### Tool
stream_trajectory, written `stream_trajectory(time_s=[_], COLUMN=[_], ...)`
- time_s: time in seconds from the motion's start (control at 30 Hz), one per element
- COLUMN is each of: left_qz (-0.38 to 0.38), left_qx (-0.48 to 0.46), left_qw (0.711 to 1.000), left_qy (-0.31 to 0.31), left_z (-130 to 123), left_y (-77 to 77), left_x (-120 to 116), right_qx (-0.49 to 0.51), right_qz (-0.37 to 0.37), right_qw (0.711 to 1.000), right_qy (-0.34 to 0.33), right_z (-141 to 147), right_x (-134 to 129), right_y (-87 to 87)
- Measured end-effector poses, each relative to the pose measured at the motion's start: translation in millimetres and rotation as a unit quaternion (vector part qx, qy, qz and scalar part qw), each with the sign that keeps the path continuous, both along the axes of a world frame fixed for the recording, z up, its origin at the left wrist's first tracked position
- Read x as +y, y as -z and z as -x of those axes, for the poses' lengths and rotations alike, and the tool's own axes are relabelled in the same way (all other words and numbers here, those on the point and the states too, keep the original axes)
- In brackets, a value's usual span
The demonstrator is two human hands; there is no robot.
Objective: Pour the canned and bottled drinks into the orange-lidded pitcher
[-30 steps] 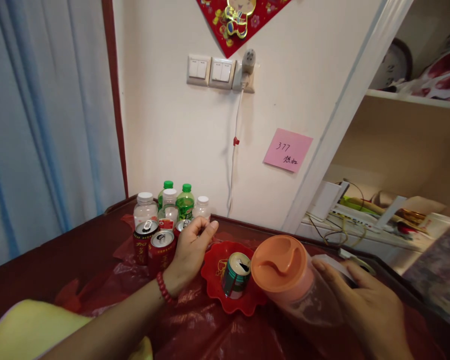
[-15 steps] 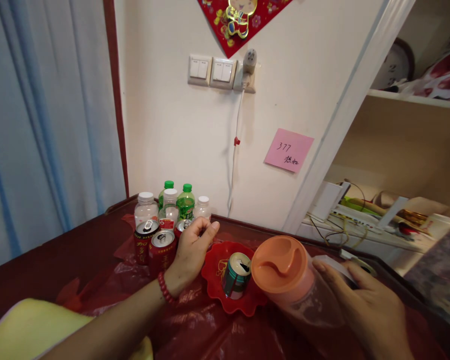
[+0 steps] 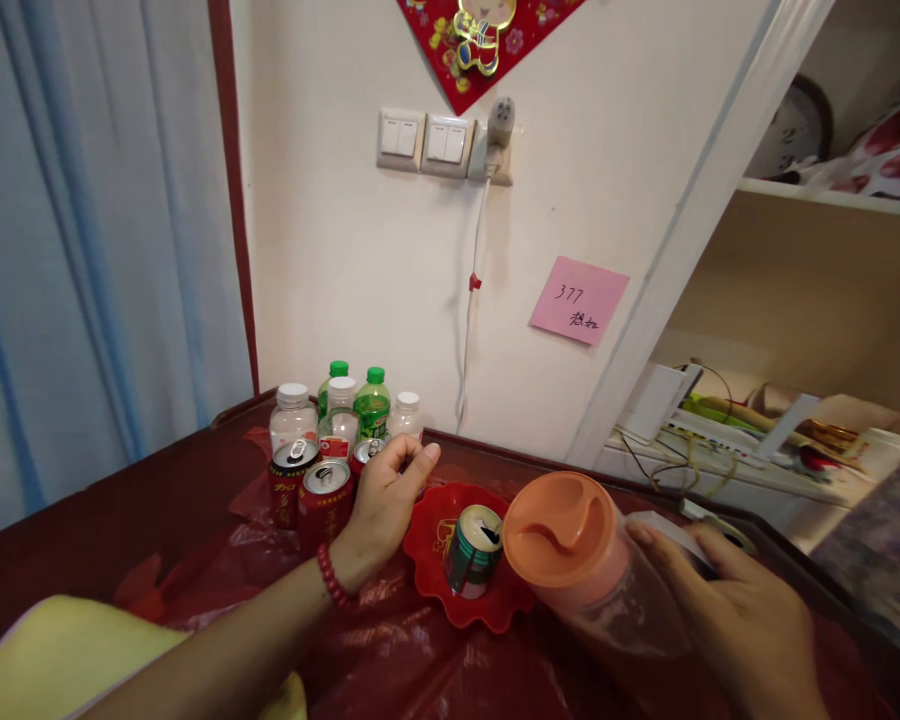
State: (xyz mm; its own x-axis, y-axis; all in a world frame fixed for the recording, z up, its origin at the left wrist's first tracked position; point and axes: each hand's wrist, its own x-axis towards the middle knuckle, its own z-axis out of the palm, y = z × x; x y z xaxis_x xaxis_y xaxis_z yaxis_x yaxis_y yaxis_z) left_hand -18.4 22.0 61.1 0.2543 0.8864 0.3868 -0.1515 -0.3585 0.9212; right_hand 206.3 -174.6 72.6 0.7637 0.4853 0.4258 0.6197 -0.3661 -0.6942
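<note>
My left hand (image 3: 390, 490), with a red bead bracelet at its wrist, is closed with curled fingers at the left rim of a red scalloped plate (image 3: 439, 590); nothing shows in it. On the plate stands an open green and silver can (image 3: 474, 552). My right hand (image 3: 735, 600) is wrapped round the pale handle of a clear pitcher with an orange lid (image 3: 559, 528). The pitcher leans left, its lid beside the can and over the plate's right edge. Its lower part is blurred.
Red cans (image 3: 325, 505) stand left of my left hand, with white-capped jars (image 3: 292, 420) and green-capped bottles (image 3: 373, 408) behind. A yellow cloth (image 3: 67, 650) lies at the lower left. The wall (image 3: 345, 270) rises behind; a shelf (image 3: 832, 200) is at the right.
</note>
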Motion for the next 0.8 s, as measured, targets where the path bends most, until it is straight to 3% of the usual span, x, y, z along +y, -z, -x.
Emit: stream_trajectory(time_s=[0.8], left_qz=[-0.005], left_qx=[0.007], left_qw=[1.0], left_qy=[0.001], left_z=[-0.7], left_y=[2.0], left_x=[1.0], right_qx=[0.035], right_qz=[0.013], right_qw=[0.999], right_qy=[-0.002], right_z=[1.2], right_x=[-0.3], right_y=[-3.3])
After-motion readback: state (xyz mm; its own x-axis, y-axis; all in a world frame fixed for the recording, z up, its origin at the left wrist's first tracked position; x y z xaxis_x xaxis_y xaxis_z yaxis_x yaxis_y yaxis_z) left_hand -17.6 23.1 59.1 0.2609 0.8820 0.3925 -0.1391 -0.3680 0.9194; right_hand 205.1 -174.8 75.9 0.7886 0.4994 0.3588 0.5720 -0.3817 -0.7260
